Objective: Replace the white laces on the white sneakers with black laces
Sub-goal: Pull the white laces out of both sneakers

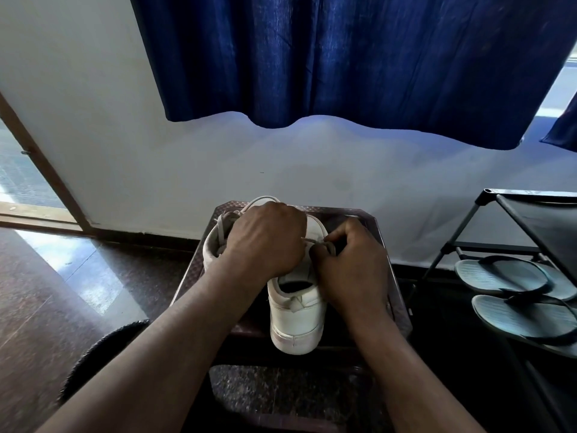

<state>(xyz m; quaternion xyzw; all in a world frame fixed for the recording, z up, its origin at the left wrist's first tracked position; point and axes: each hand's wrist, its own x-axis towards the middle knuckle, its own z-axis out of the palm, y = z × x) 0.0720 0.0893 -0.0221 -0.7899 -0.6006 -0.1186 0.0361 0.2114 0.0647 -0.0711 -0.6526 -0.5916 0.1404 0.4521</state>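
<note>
Two white sneakers stand on a dark stool [395, 276]. The nearer sneaker [296, 317] has its heel toward me. The other sneaker [215, 242] lies to its left and farther back, with loose white laces. My left hand [265, 242] rests curled over the top of the near sneaker and hides its lacing. My right hand [352, 264] pinches a white lace [327, 245] at the sneaker's right side. No black laces are in view.
A black metal shoe rack [487, 220] with grey flip-flops [502, 276] stands at the right. A blue curtain [343, 57] hangs over the white wall behind. A dark rounded object [103, 348] sits at the lower left on the polished floor. A doorway opens at far left.
</note>
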